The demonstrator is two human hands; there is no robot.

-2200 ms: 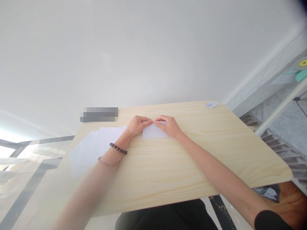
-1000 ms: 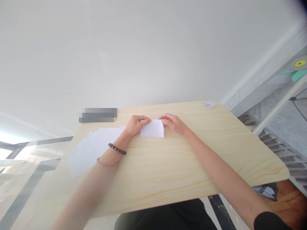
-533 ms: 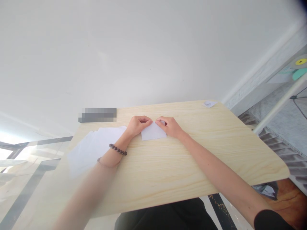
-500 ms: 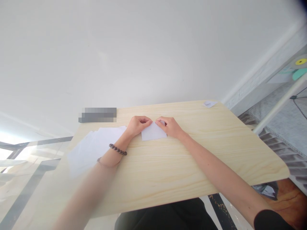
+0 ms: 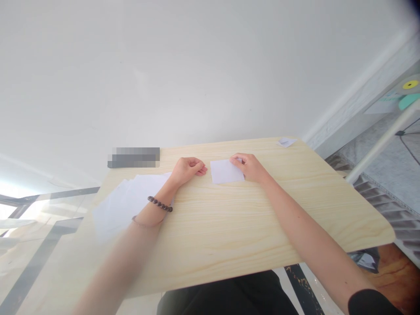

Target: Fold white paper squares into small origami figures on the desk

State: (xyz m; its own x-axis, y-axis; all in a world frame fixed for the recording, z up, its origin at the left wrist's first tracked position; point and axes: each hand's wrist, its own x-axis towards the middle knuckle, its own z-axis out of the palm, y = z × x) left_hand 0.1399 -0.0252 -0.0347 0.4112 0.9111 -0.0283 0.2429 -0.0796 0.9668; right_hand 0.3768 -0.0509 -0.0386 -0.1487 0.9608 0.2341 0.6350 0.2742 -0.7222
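Note:
A small white rectangle of paper (image 5: 225, 171), seemingly folded, is in the middle of the wooden table. My right hand (image 5: 247, 166) pinches its upper right part between thumb and fingers. Just left of the paper and apart from it, my left hand (image 5: 190, 169) rests with curled fingers, the thumb against them and nothing visible in the grasp. A dark bead bracelet (image 5: 159, 204) circles the left wrist. Several overlapping white sheets (image 5: 131, 197) lie under and beside the left forearm, which hides part of them.
A folded white paper piece (image 5: 286, 142) sits at the table's far right corner. At the back left is a grey blurred-out block (image 5: 134, 157). The pale wooden table (image 5: 203, 245) meets a white wall (image 5: 203, 74). A white pole (image 5: 380, 142) slants past the right edge.
My right hand has moved right with the paper, which now lies flatter. My left hand has let go of the paper and stayed nearly in place.

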